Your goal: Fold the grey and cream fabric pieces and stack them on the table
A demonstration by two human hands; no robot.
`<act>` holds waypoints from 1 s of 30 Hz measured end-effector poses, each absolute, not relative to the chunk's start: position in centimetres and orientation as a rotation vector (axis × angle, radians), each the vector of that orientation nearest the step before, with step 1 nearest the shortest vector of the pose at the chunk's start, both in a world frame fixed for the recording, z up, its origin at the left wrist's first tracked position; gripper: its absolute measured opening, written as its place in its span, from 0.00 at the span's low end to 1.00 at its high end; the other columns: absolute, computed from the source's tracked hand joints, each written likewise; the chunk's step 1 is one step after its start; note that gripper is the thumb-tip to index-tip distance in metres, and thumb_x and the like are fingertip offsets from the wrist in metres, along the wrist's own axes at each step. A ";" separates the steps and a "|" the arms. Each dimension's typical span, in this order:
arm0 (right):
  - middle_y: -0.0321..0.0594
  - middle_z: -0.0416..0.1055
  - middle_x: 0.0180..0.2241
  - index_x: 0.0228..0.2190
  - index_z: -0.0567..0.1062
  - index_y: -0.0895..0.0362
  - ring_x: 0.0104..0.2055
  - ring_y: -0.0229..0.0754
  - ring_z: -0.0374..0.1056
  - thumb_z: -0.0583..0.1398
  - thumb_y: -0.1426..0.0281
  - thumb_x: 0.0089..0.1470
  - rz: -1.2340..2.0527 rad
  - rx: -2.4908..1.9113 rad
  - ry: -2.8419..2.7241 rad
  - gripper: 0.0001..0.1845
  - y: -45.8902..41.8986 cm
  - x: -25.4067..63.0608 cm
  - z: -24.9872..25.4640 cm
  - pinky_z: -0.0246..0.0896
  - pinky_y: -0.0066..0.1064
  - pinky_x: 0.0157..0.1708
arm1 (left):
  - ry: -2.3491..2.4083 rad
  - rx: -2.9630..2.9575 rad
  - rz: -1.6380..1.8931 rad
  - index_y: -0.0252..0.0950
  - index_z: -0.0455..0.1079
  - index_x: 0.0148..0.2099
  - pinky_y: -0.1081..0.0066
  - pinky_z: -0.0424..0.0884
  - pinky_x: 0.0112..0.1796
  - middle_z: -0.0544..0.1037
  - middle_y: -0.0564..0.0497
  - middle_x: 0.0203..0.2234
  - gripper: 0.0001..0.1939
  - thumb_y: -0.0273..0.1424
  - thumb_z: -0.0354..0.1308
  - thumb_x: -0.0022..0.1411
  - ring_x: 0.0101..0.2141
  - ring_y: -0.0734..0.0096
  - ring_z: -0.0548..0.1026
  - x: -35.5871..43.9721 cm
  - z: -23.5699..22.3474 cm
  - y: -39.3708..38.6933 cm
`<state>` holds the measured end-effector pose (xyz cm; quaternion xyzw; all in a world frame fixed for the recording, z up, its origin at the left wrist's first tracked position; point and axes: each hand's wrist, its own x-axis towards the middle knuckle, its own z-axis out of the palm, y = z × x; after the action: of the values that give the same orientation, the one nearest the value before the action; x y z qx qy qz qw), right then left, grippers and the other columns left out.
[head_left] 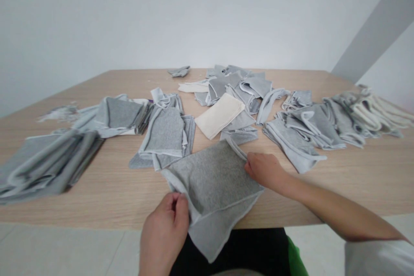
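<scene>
A grey cloth lies folded at the front edge of the wooden table, one corner hanging over the edge. My left hand pinches the cloth's near left edge, fingers closed on it. My right hand grips the cloth's right edge, fingers curled on the fabric.
Several grey cloths lie scattered across the table: a stack at the left, a folded pile ahead, a cream cloth in the middle, and heaps at the right. A white wall stands behind the table.
</scene>
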<state>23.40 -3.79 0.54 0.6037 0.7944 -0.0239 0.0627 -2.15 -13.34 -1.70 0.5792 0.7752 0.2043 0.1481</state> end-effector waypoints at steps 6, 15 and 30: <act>0.54 0.74 0.41 0.37 0.74 0.62 0.44 0.51 0.71 0.51 0.72 0.59 0.010 1.799 2.464 0.13 -3.8 24.1 0.4 0.62 0.35 0.38 | 2.154 1.622 0.632 0.41 0.68 0.34 0.68 0.63 0.31 0.77 0.51 0.23 0.16 0.42 0.43 0.64 0.29 0.61 0.76 -1.9 -1.7 -13.2; 0.53 0.76 0.30 0.32 0.74 0.60 0.34 0.53 0.74 0.50 0.66 0.60 -0.048 1.869 2.286 0.16 -5.3 27.3 -0.7 0.62 0.36 0.31 | 1.958 1.606 0.693 0.41 0.67 0.31 0.71 0.63 0.29 0.73 0.55 0.19 0.18 0.45 0.44 0.65 0.24 0.67 0.73 -1.1 -1.7 -13.3; 0.49 0.73 0.35 0.36 0.70 0.59 0.37 0.51 0.72 0.51 0.59 0.63 0.233 1.919 2.416 0.17 -6.3 27.2 -0.7 0.62 0.36 0.30 | 1.857 1.938 0.723 0.40 0.70 0.33 0.73 0.64 0.24 0.72 0.56 0.19 0.15 0.41 0.49 0.65 0.21 0.72 0.71 -1.7 -0.7 -15.2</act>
<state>27.20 -6.34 -0.71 0.6199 0.7807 0.0754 0.0236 -1.69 -15.15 -0.69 0.6858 0.6572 0.2557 0.1799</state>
